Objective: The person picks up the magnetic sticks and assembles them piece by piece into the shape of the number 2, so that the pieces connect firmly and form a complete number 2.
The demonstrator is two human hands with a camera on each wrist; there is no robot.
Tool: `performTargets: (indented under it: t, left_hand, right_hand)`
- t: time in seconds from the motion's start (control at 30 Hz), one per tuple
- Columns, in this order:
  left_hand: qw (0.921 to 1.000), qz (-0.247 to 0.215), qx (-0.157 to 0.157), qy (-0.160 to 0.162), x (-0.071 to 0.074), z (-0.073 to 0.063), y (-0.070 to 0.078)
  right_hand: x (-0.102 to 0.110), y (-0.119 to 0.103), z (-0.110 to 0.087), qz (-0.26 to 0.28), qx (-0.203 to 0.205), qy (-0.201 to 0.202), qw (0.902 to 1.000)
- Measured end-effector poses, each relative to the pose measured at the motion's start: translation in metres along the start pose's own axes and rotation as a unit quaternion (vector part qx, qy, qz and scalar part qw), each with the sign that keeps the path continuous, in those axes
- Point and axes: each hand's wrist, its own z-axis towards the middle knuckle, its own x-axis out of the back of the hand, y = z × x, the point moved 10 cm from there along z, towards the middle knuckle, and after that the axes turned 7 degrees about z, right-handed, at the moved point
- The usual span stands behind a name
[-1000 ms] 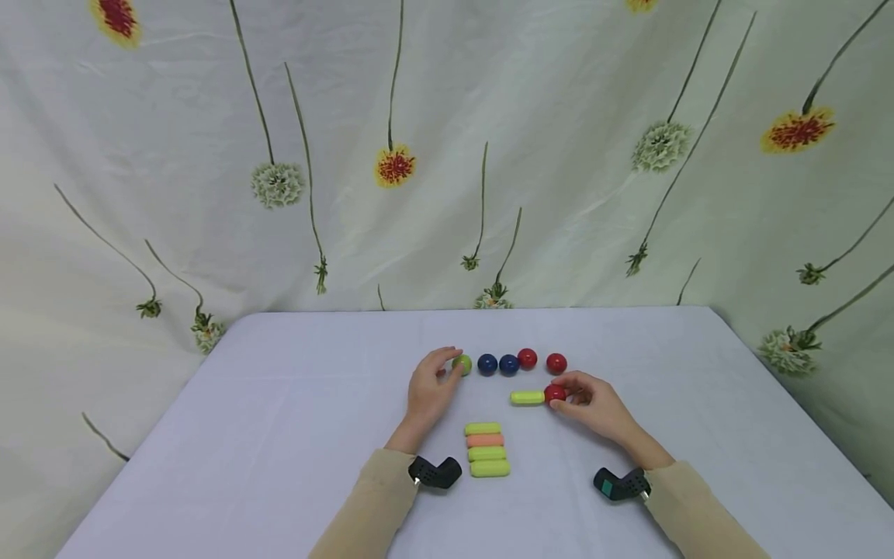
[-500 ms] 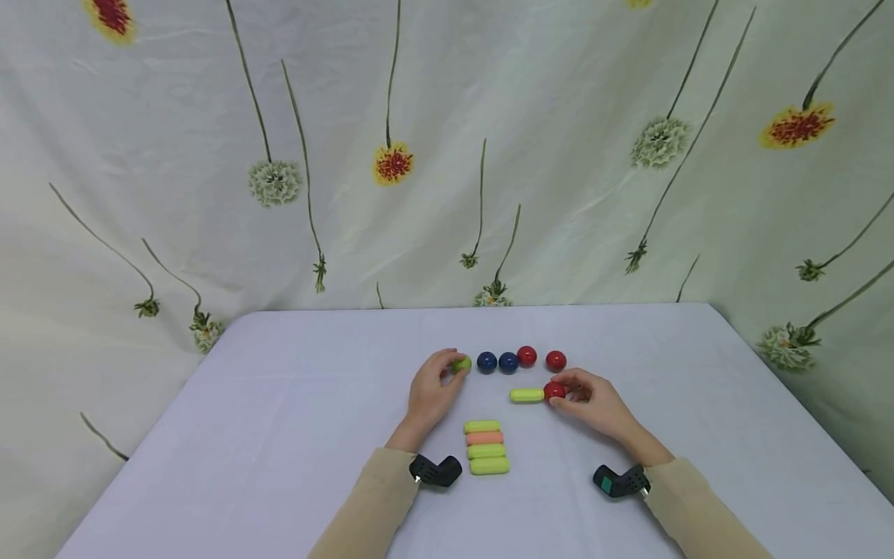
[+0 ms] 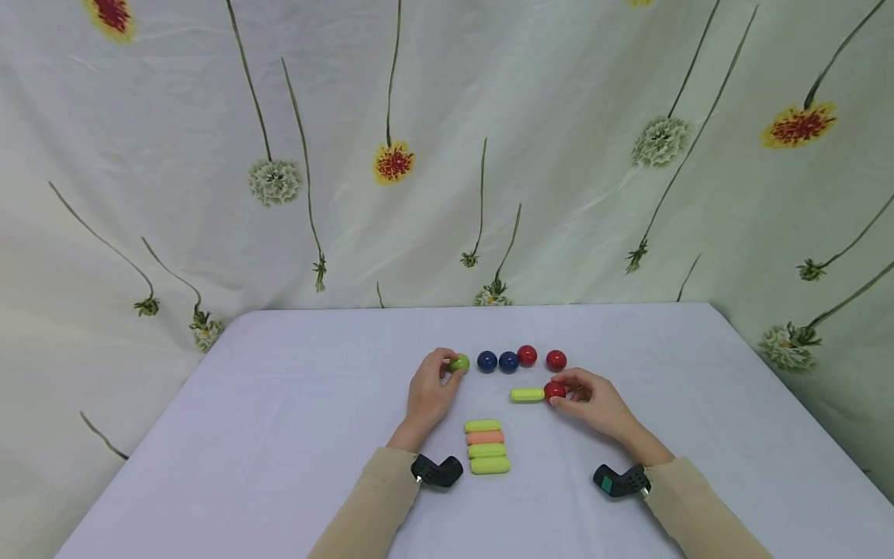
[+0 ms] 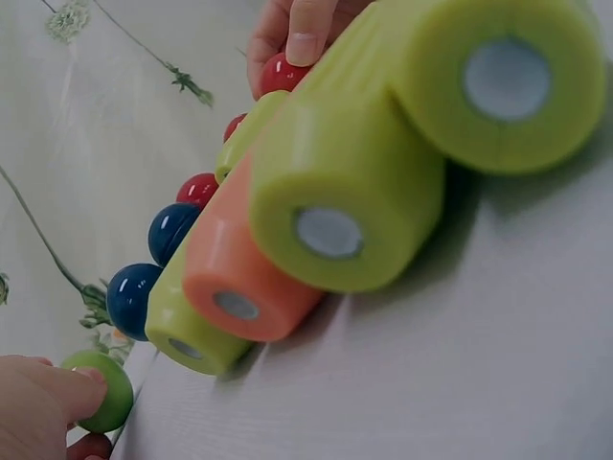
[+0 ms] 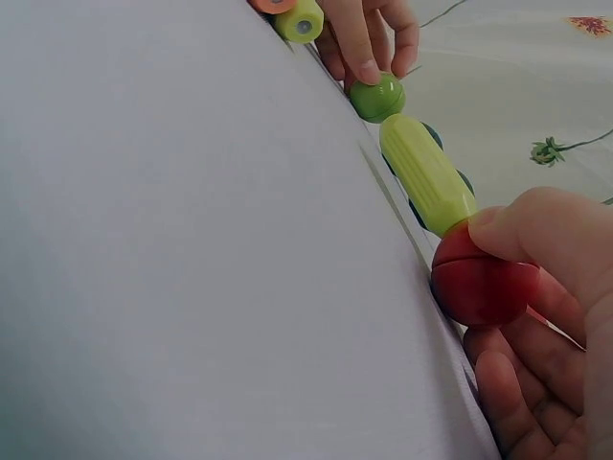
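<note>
My left hand pinches a green ball between thumb and fingers, at the left end of a row of balls. My right hand grips a red ball by thumb and fingers. A yellow-green ribbed rod meets that red ball end to end and points left. Beside the green ball sit two dark blue balls, then two more red balls. Nearer to me lies a stack of rods side by side: yellow-green ones and an orange one, with grey discs in their ends.
A white cloth covers the table. Behind its far edge hangs a pale curtain printed with flowers. Black wrist devices are strapped on both wrists over beige sleeves.
My left fingers have closed on the green ball, and it has shifted slightly left, away from the blue balls. My right hand has held the red ball against the rod without visible movement.
</note>
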Motion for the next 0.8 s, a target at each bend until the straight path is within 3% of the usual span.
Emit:
performTargets:
  t: [0.6,0.8]
  left_hand:
    - [0.9991,0.037,-0.007,-0.018,-0.0037,-0.0022,0.0021]
    - [0.9995,0.013,-0.01,-0.027,-0.0047,-0.0037,0.0026]
  right_hand:
    - [0.001,-0.0032,-0.0007,0.005,0.006,0.004,1.0]
    - [0.001,-0.0019,-0.001,0.008,0.008,0.005,0.9999]
